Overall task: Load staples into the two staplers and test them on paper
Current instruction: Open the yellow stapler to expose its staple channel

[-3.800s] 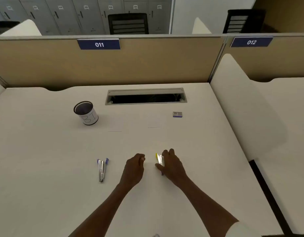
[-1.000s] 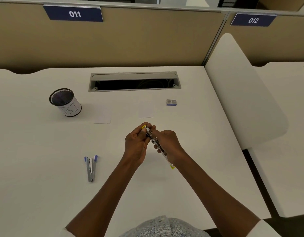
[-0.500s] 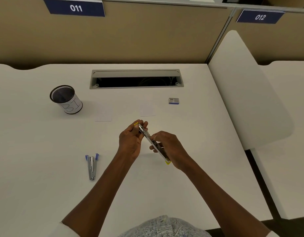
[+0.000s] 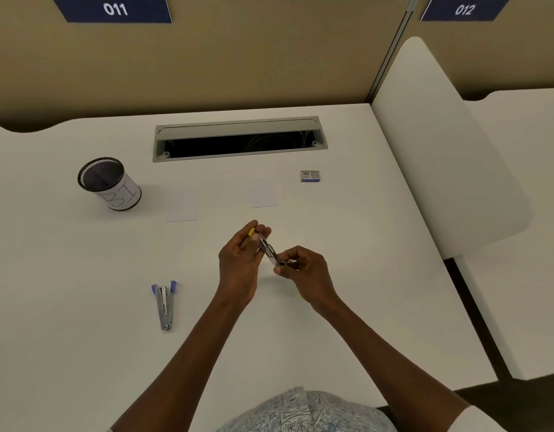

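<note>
Above the desk's middle I hold a small metal stapler with yellow tips [image 4: 267,248]. My left hand [image 4: 239,266] pinches its far yellow end, and my right hand [image 4: 306,274] grips its near end, where the metal parts look spread apart. A second stapler with blue tips [image 4: 164,304] lies on the desk to the left, untouched. Two white paper slips [image 4: 181,204] [image 4: 263,194] lie flat further back. A small staple box [image 4: 310,176] sits at the back right.
A mesh pen cup [image 4: 108,183] with a white label stands at the back left. An open cable tray slot [image 4: 239,139] runs along the back of the white desk [image 4: 66,338]. A white divider panel [image 4: 441,157] bounds the right side.
I picked the yellow stapler up off the desk with both hands. In the last half second my right hand has worked its near end apart and the yellow rear tip has gone out of sight.
</note>
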A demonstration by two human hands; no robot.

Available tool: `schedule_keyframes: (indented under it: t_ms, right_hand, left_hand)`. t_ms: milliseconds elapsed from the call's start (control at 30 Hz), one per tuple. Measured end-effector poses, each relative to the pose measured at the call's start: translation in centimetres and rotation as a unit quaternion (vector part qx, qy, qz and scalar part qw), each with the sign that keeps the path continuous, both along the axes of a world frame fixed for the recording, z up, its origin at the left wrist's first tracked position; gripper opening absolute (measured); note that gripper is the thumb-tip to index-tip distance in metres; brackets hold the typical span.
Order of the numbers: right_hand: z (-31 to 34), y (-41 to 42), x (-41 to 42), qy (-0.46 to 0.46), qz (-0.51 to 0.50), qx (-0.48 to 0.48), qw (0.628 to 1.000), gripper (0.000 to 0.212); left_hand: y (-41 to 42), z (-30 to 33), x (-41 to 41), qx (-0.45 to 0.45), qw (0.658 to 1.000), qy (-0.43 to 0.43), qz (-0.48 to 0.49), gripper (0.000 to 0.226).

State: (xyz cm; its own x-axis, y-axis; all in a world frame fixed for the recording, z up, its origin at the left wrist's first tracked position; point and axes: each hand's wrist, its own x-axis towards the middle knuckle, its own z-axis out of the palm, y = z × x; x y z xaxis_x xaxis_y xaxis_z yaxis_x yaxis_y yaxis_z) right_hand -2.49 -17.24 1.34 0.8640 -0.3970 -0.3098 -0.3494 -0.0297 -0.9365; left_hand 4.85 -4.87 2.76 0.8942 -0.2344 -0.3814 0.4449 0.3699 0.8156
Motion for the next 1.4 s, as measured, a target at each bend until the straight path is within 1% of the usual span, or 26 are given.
schedule_keyframes:
  t_ms: [133, 200, 367, 433, 567, 700, 767, 867, 967, 1067, 1167, 1200, 1300, 1400]
  right_hand:
    - [-0.5, 0.1, 0.0, -0.013, -0.021, 0.006, 1.000, 0.018]
    - [-0.7, 0.1, 0.1, -0.018, -0.028, 0.023, 0.999, 0.018]
    - [-0.7, -0.1, 0.1, -0.022, -0.033, 0.046, 0.998, 0.018]
    - [-0.7, -0.1, 0.0, -0.024, -0.038, 0.051, 0.998, 0.018]
    - [-0.6, 0.0, 0.1, -0.024, -0.032, 0.046, 0.998, 0.017]
    - [-0.7, -0.1, 0.0, -0.014, -0.029, 0.043, 0.999, 0.016]
    - [-0.6, -0.3, -0.1, -0.012, -0.025, 0.052, 0.998, 0.017]
    - [-0.4, -0.6, -0.1, 0.003, -0.009, 0.082, 0.997, 0.020]
    - [-0.3, -0.9, -0.3, 0.038, 0.002, 0.148, 0.988, 0.027]
    - [-0.2, -1.2, -0.3, 0.106, -0.011, 0.226, 0.968, 0.029]
    - [-0.2, -1.4, -0.2, 0.159, -0.026, 0.304, 0.939, 0.009]
    - [-0.2, -1.4, -0.1, 0.179, -0.039, 0.330, 0.926, 0.007]
    - [-0.2, -1.3, -0.1, 0.225, -0.099, 0.413, 0.877, 0.014]
    - [0.1, -1.2, -0.2, 0.235, -0.116, 0.457, 0.850, 0.021]
  left_hand:
    - [0.0, 0.0, 0.1, 0.028, 0.999, -0.022, -0.020, 0.027]
    - [0.0, 0.1, 0.0, 0.046, 0.998, -0.037, -0.025, 0.025]
    - [0.2, 0.5, -0.1, 0.095, 0.989, -0.093, -0.064, 0.030]
    - [0.3, 0.6, -0.1, 0.104, 0.987, -0.094, -0.082, 0.030]
    - [0.0, 0.6, -0.2, 0.130, 0.982, -0.103, -0.086, 0.030]
    - [0.0, 0.5, -0.3, 0.121, 0.984, -0.101, -0.085, 0.030]
    - [0.0, 0.2, -0.2, 0.103, 0.989, -0.074, -0.074, 0.028]
    - [0.3, -0.4, 0.4, 0.064, 0.997, 0.036, -0.039, 0.022]
    - [0.7, -1.2, 0.9, 0.038, 0.987, 0.156, -0.026, 0.012]
    - [1.0, -2.0, 0.8, 0.044, 0.970, 0.237, -0.018, 0.007]
    - [1.0, -2.6, 0.4, 0.071, 0.958, 0.278, -0.014, 0.010]
    - [0.9, -2.7, 0.2, 0.085, 0.955, 0.284, -0.013, 0.012]
    - [0.7, -3.2, 0.0, 0.137, 0.949, 0.284, -0.016, 0.018]
    - [0.6, -3.4, 0.0, 0.150, 0.948, 0.281, -0.015, 0.018]
